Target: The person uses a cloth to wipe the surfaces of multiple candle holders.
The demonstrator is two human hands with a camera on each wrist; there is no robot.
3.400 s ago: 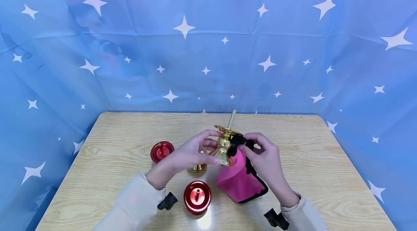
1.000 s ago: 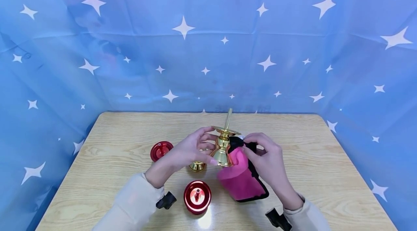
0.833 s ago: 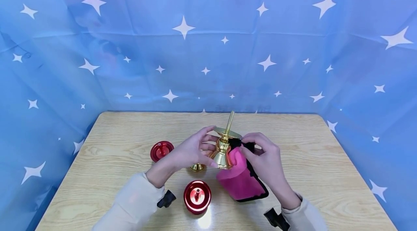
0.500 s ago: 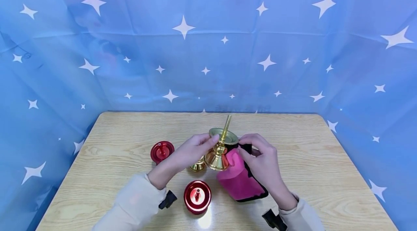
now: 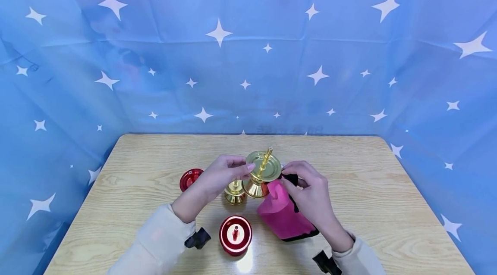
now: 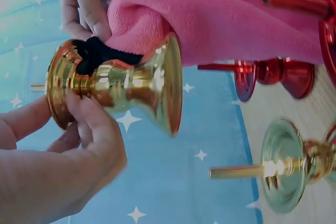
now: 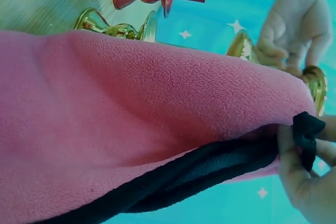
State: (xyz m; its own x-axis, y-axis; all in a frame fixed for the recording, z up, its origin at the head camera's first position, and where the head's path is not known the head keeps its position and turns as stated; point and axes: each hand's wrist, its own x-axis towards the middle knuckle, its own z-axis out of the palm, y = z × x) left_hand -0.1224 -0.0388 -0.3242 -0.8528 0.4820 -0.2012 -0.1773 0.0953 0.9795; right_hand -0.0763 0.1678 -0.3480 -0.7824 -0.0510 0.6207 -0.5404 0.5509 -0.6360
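Note:
Above the table, my left hand (image 5: 213, 182) holds a gold candlestick (image 6: 118, 80) by its dish, thumb and fingers at the rim. The candlestick tilts so that its dish and tube face the head camera. My right hand (image 5: 310, 189) pinches a pink cloth (image 5: 285, 217) with black edging. In the left wrist view, a black fold of that cloth lies against the candlestick's narrow neck, just under the dish. The rest of the cloth hangs down toward the tabletop. My left hand hides the underside of the dish in the head view.
A second gold candlestick (image 5: 234, 195) stands just left of the held one, partly behind my left hand. One red candlestick (image 5: 235, 249) stands at the front, another (image 5: 189, 179) behind my left wrist. A starry blue curtain (image 5: 248, 59) hangs behind the wooden table (image 5: 369, 206).
The candlestick has tipped toward the camera, so its dish now shows from above. My left thumb has shifted from the base up to the dish. My right hand has moved slightly left with the cloth.

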